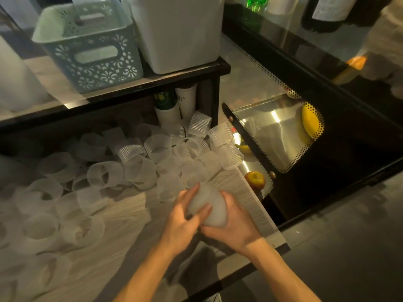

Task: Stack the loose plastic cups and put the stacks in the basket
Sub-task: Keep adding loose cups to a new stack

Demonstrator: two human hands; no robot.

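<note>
Head view: left hand [182, 221] and right hand [234, 223] are each closing a grip around a frosted cup stack [207, 207], its long axis tilting up-left above the surface [130, 232]. Loose cups [104, 174] are lying scattered below the basket [87, 46].

Single head view — looking steeply down, close over the table [122, 214]

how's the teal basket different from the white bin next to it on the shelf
The teal basket has lacy cut-out walls and a slot handle; the white bin has plain solid walls. The basket is shorter; the bin rises out of frame. Both stand on the black shelf, side by side.
</note>
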